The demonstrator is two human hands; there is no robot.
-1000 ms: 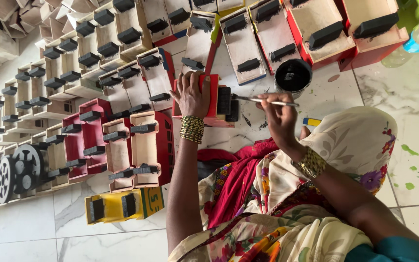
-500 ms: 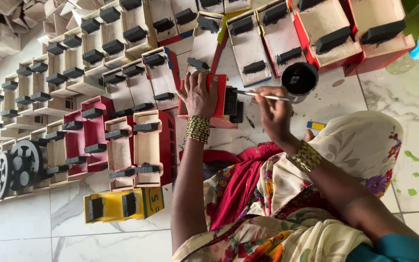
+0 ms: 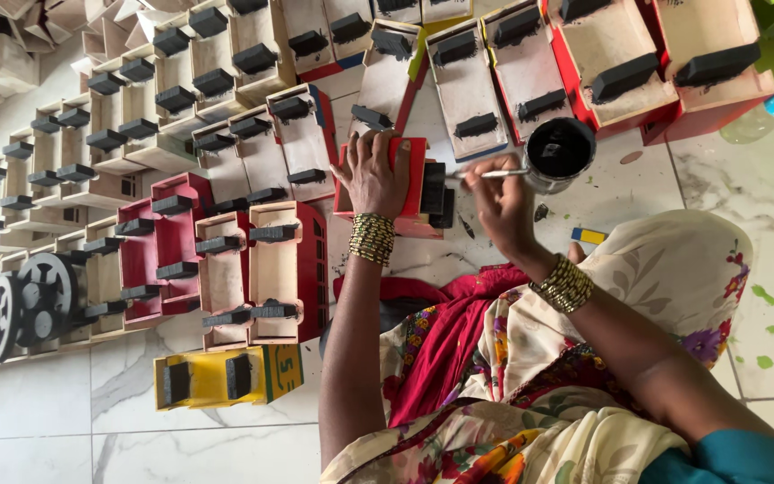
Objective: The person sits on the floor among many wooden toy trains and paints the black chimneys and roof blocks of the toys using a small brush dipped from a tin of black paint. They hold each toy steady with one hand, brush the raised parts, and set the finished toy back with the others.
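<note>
**Paintwork on a wooden toy box, floor level**

Brushwork in progress near the middle of the white marble-patterned tiled floor [image 3: 64, 403]. Left hand [image 3: 376, 172] spread flat over a red-painted wooden box with black blocks [image 3: 416, 184], fingers splayed and pressing it down against the tiles. Right hand [image 3: 499, 202] pinched around a thin metal-handled paintbrush [image 3: 485, 174], bristle end at the black blocks, handle end reaching toward a small round tin of black paint [image 3: 560, 150] just beside the box.

To do this step well, by judgement: keep the flat hand firm so the box cannot slide; short strokes, kept off the red faces; little paint on the brush; fingertips clear of wet black.

Surroundings: rows of unpainted pale wooden boxes with black blocks [image 3: 141, 116] filling the far left corner of the floor, touching side by side. Red-edged boxes [image 3: 620, 63] along the far right edge. A yellow wooden box [image 3: 226, 376] lying alone nearer the left. Two black-and-white wooden wheels [image 3: 24, 300] at the left edge. Green paint flecks [image 3: 768, 296] on tiles at right. Cream floral garment [image 3: 674, 278] and red cloth over the lap. Gold bangles on both wrists.
</note>
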